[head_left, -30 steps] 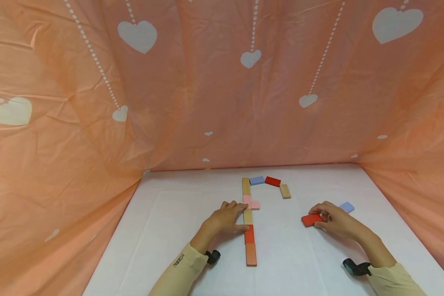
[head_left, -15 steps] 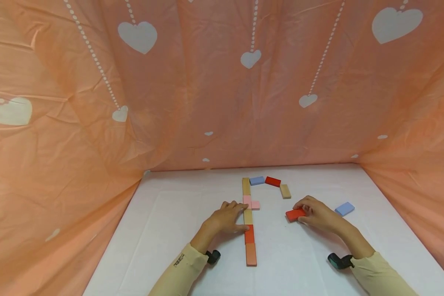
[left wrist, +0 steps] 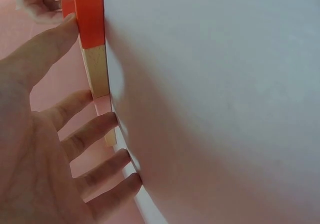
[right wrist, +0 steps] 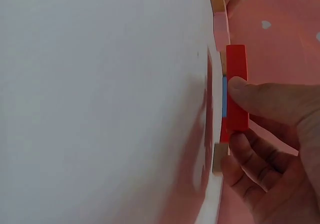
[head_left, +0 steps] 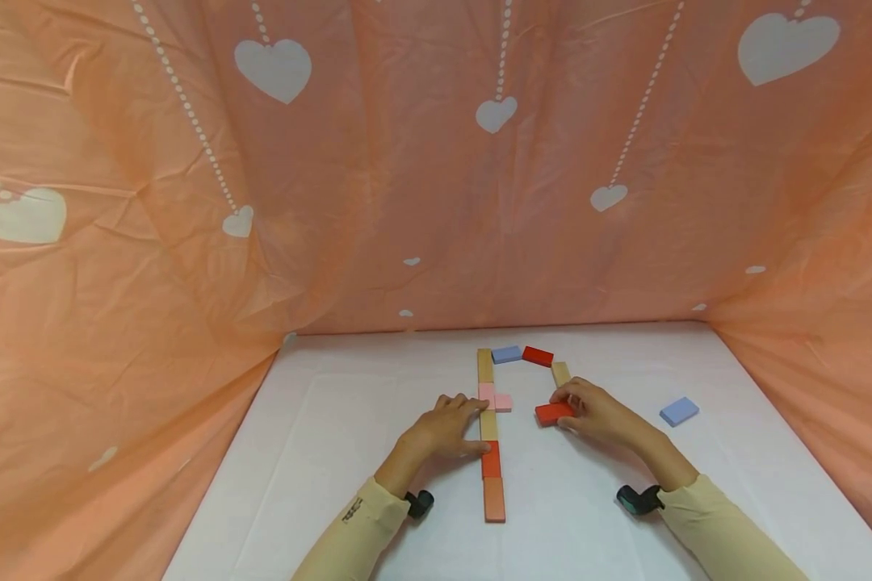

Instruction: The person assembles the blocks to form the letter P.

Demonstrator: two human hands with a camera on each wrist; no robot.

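A straight column of flat blocks runs toward me on the white table, ending in a red block (head_left: pixel 491 460) and an orange block (head_left: pixel 494 500). My left hand (head_left: pixel 445 429) rests beside it, fingers spread; its thumb touches the red block and a fingertip lies at the pink block (head_left: pixel 487 392). My right hand (head_left: pixel 597 411) pinches another red block (right wrist: pixel 237 58) between thumb and fingers, held above the table right of a second pink block (head_left: pixel 504 403). That hand partly covers a wooden block (head_left: pixel 560 373) in the head view.
A blue block (head_left: pixel 507 354) and a dark red block (head_left: pixel 538 356) curve right from the column's far end. Another blue block (head_left: pixel 679 411) lies apart at the right. An orange curtain (head_left: pixel 436 202) with white hearts hangs behind the table (head_left: pixel 320 484).
My right hand has carried its red block leftward, away from the lone blue block and close to the second pink block. The left hand has stayed in place on the column.
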